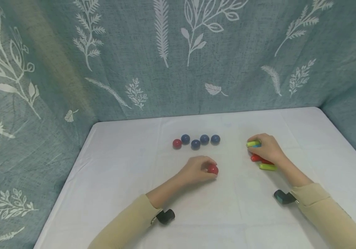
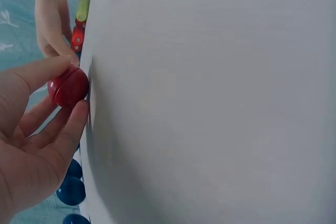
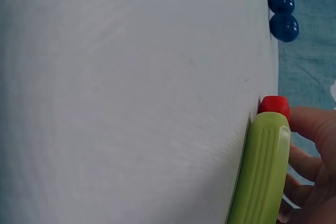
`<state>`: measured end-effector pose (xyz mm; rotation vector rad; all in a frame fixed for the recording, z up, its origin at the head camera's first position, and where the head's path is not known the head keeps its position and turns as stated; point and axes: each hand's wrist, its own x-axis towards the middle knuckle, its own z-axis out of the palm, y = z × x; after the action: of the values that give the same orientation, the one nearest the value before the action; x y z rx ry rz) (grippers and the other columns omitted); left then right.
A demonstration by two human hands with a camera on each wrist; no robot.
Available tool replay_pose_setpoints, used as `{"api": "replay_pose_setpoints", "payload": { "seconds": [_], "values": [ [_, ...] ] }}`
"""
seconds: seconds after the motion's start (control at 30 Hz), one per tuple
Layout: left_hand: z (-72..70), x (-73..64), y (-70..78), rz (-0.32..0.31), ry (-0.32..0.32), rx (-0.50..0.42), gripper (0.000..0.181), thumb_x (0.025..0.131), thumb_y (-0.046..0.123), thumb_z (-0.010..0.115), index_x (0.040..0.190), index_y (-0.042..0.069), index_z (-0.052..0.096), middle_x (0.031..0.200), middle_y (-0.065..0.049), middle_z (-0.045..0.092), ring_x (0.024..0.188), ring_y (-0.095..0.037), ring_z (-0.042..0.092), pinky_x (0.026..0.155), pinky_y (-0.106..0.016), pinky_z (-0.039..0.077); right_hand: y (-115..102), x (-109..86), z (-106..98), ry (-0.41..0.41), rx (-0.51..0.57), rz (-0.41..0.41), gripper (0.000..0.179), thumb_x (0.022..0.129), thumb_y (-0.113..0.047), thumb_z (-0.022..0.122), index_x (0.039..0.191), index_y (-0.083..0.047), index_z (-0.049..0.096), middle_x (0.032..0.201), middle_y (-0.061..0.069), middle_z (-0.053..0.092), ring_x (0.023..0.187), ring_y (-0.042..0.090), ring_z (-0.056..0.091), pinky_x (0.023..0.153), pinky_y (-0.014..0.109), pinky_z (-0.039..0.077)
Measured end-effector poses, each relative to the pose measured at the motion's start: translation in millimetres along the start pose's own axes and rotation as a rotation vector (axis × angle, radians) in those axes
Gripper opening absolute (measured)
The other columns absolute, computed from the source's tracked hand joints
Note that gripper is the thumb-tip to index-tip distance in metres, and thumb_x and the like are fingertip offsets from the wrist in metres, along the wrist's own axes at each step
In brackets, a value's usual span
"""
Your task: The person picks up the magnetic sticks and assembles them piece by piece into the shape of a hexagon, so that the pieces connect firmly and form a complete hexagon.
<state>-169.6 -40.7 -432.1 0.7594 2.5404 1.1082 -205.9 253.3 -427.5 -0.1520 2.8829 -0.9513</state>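
Note:
My left hand (image 1: pixel 196 170) pinches a glossy red ball (image 1: pixel 213 169) between thumb and fingertips, close over the white cloth. A seam runs round this ball (image 2: pixel 68 86) in the left wrist view. At the right, my right hand (image 1: pixel 269 148) has its thumb and fingers around a yellow-green plastic stick (image 1: pixel 252 143), with a blue stick (image 1: pixel 257 146) just below it. Red sticks (image 1: pixel 256 158) and another yellow-green stick (image 1: pixel 267 167) lie under and beside that hand. Up close in the right wrist view, the nearer yellow-green stick (image 3: pixel 264 166) shows ridges, partly covering a red one (image 3: pixel 274 104).
Behind the left hand, several blue balls (image 1: pixel 195 144) and a second red ball (image 1: pixel 177 144) lie in a loose row on the white-covered table (image 1: pixel 118 155). A teal curtain (image 1: pixel 178 86) with white leaf prints borders the table's back and sides.

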Motion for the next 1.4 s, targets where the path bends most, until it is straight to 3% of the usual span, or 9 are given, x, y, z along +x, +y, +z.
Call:
{"api": "replay_pose_setpoints", "payload": {
  "seconds": [0.27,0.97,1.2,1.4],
  "values": [
    [-6.2,-23.2,-9.5,0.032,0.030,0.023,0.034,0.079,0.018,0.081,0.110,0.012,0.070,0.107,0.001,0.070,0.105,-0.015,0.061,0.097,-0.032,0.045,-1,0.6,2,0.023,-0.030,-0.021,0.034,0.089,-0.012,0.066,0.119,0.005,0.063,0.126,0.029,0.054,0.116,0.044,0.046,0.100,0.060,0.036],
    [-21.4,-78.4,-22.2,-0.109,0.047,-0.137,0.037,0.080,0.017,0.081,0.113,0.010,0.067,0.103,0.000,0.070,0.099,-0.016,0.064,0.085,-0.028,0.052,-11,-0.8,2,0.011,-0.072,-0.025,0.032,0.090,-0.010,0.066,0.118,0.005,0.063,0.125,0.028,0.057,0.117,0.045,0.047,0.100,0.060,0.035],
    [-24.3,-88.6,-24.8,-0.146,0.045,-0.177,0.038,0.079,0.018,0.080,0.114,0.010,0.067,0.105,0.000,0.069,0.100,-0.017,0.065,0.085,-0.028,0.052,-10,3.2,2,-0.004,-0.066,-0.049,0.029,0.090,-0.008,0.064,0.116,0.004,0.064,0.124,0.027,0.058,0.116,0.043,0.049,0.100,0.059,0.035],
    [-23.7,-91.4,-24.6,-0.145,0.047,-0.216,0.038,0.079,0.017,0.080,0.114,0.009,0.067,0.106,-0.002,0.068,0.100,-0.018,0.066,0.084,-0.026,0.052,-11,5.6,7,0.022,-0.038,-0.149,0.026,0.089,-0.006,0.066,0.113,0.004,0.066,0.118,0.026,0.061,0.112,0.043,0.053,0.097,0.058,0.038]
  ]
}}
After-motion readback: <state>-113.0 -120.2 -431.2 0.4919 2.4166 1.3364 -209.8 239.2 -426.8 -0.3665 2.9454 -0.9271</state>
